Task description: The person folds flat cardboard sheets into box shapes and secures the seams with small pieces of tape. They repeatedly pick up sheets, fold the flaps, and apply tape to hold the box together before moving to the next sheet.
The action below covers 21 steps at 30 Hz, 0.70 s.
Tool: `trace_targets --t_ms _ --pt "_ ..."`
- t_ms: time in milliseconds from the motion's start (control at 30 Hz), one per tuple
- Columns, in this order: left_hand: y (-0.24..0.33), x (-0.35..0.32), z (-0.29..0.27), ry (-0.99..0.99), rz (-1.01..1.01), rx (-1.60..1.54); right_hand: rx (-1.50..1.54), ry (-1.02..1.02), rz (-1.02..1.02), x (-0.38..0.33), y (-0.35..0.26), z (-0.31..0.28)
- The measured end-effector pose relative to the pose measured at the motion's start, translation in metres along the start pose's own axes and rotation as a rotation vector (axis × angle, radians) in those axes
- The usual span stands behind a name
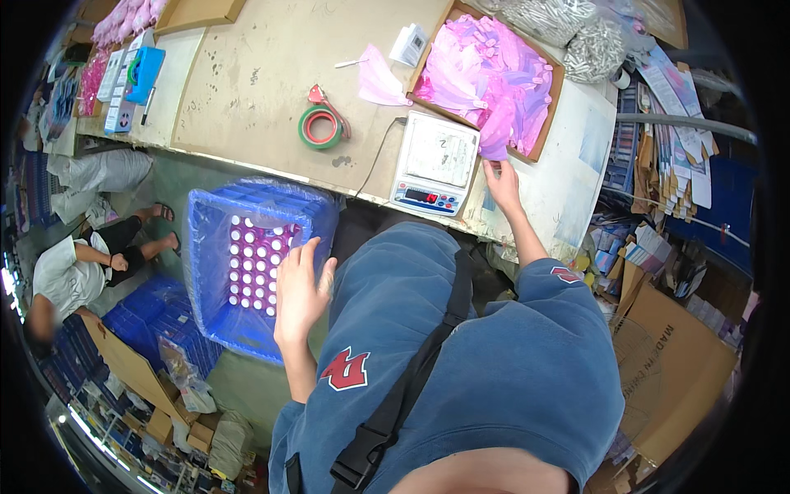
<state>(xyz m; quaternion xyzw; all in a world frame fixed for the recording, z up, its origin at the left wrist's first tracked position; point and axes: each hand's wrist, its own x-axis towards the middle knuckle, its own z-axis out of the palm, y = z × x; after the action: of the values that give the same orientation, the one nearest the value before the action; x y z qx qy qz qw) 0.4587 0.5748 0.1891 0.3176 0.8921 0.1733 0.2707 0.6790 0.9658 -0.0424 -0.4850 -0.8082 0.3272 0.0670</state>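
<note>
My right hand (502, 183) reaches up to the worktable edge and pinches a pink plastic piece (495, 140) beside the white digital scale (435, 163). Just above it lies a cardboard tray (550, 105) heaped with the same pink pieces (494, 74). My left hand (298, 290) hangs open, fingers spread, over the near edge of a blue plastic crate (210, 272) lined with clear film. Inside the crate stand several rows of pink tubes with white caps (257, 267).
On the worktable (263, 74) lie a roll of green and red tape (321, 126), a loose pink piece (380, 82) and a small white box (408, 44). Bags of metal parts (568, 29) sit at the back. A person (78, 263) squats at left. Cardboard boxes (675, 370) crowd the right.
</note>
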Motion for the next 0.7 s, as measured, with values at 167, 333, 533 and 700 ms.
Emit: trace_targets --t_ms 167,333,533,700 --pt "-0.068 0.037 0.061 0.275 -0.274 -0.089 0.312 0.152 0.096 0.01 -0.02 0.002" --pt "-0.128 0.095 0.115 0.759 -0.844 -0.902 0.244 0.27 -0.258 0.032 -0.09 -0.03" --pt "-0.128 0.138 0.14 0.533 -1.048 -0.458 0.168 0.243 -0.704 0.065 -0.195 0.029" --pt "-0.113 0.138 0.126 0.63 -1.044 -0.32 -0.073 0.167 -0.904 0.112 -0.249 0.117"
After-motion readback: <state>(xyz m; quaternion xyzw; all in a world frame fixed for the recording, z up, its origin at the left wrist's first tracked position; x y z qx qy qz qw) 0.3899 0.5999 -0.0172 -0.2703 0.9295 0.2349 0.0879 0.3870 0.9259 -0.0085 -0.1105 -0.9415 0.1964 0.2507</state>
